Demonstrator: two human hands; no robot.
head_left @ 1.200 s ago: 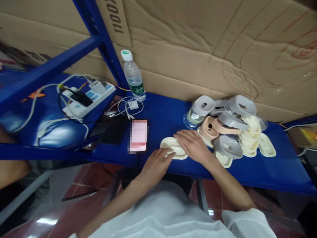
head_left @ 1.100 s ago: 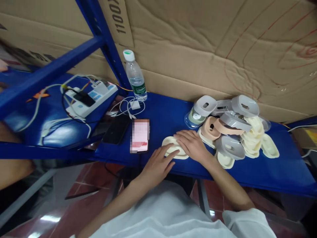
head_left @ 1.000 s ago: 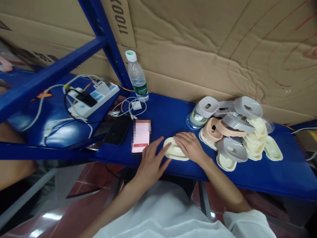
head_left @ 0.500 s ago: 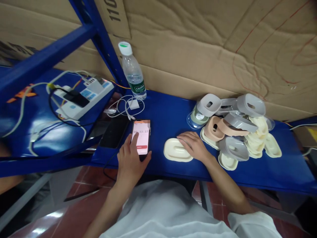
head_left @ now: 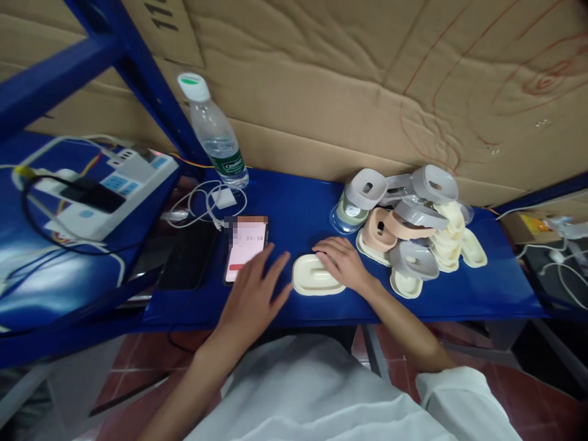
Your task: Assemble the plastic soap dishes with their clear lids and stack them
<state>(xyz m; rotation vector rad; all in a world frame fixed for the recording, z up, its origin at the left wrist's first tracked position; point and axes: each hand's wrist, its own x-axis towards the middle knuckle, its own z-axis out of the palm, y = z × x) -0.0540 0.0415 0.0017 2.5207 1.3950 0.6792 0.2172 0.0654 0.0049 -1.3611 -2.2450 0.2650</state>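
A cream oval plastic piece (head_left: 310,278) with a raised rim and a ridge along its middle lies flat on the blue table. My right hand (head_left: 342,262) rests on its right end, fingers loosely stretched over the edge. My left hand (head_left: 255,294) is between the phone (head_left: 243,254) and the cream piece, its fingers spread and nothing in them. It covers the phone's lower right corner. The phone lies face up with a running timer on its lit screen. Right of my right hand is a pile of grey and peach plastic shells (head_left: 413,260) and cream pieces (head_left: 445,245).
A water bottle (head_left: 218,144) stands at the back left beside a white charger cable (head_left: 199,193). A dark phone-like slab (head_left: 188,257) lies left of the lit phone. Further left are a power strip (head_left: 124,190) and a blue metal frame (head_left: 59,67). Cardboard (head_left: 298,92) lines the back.
My left hand has lifted off the phone screen and moved right, toward the cream piece. My right hand stays on that piece. The camera view has turned slightly right.
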